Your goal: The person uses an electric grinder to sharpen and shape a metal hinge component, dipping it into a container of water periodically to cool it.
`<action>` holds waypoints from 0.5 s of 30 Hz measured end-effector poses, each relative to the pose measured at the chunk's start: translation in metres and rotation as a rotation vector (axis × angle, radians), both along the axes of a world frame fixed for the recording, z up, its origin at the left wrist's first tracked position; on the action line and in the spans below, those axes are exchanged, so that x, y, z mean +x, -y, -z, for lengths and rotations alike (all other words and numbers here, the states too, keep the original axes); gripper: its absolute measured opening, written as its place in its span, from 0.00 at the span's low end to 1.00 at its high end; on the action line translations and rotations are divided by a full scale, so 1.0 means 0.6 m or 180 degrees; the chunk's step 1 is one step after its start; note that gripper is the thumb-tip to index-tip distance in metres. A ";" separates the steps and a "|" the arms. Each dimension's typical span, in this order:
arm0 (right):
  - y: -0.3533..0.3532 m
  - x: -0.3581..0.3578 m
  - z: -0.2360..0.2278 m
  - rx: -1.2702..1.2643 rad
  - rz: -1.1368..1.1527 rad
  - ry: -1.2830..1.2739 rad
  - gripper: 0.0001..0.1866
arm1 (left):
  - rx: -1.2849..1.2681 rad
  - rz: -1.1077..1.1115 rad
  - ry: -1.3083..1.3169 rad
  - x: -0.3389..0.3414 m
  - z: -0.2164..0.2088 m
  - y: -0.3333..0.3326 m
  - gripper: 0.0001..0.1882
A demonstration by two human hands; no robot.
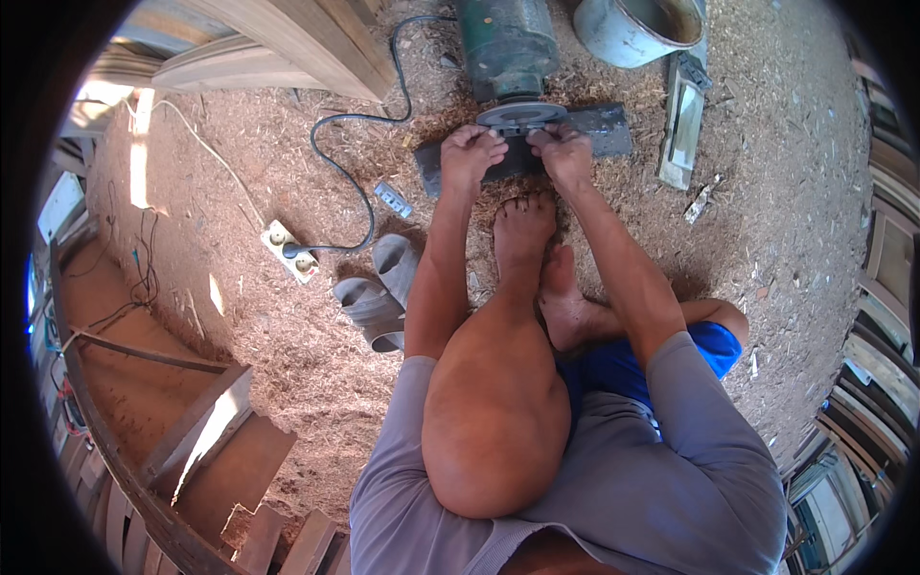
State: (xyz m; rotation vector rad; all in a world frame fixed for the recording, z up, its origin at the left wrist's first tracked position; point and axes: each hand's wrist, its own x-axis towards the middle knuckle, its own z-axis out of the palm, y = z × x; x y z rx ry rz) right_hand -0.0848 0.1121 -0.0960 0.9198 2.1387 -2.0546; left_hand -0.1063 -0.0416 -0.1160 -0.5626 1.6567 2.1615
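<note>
At the far middle, my left hand [470, 155] and my right hand [562, 155] are closed in pinches, side by side at the near edge of a grey grinding wheel [522, 112]. Between their fingertips spans a thin dark strip [517, 132], close against the wheel; its exact kind is too small to tell. The wheel sits on the near end of a green motor [508, 48]. Below my hands lies a dark flat board [606, 129], partly covered by my wrists. My bare foot [524, 230] rests just in front of the board.
A black cord [314, 139] runs to a white socket block [289, 251] on the left. Grey sandals [379, 292] lie beside my left arm. Far right are a metal pot [637, 34] and a long narrow tool [681, 129]. Wooden boards [278, 48] lean far left; shavings cover the ground.
</note>
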 end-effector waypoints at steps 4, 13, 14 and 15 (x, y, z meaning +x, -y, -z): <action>0.004 0.001 0.006 -0.0039 -0.0001 -0.0039 0.11 | 0.0095 -0.0074 0.0016 0.001 -0.005 0.004 0.05; -0.006 0.002 0.011 -0.0322 0.0136 -0.0016 0.12 | -0.0080 0.0128 -0.0030 -0.004 -0.002 -0.006 0.07; -0.006 0.002 0.009 -0.0389 0.0183 -0.0012 0.11 | -0.0077 0.0129 -0.0029 -0.005 -0.001 -0.007 0.07; -0.006 0.003 0.007 -0.0457 0.0230 -0.0007 0.10 | -0.0108 0.0157 -0.0016 -0.005 0.001 -0.007 0.07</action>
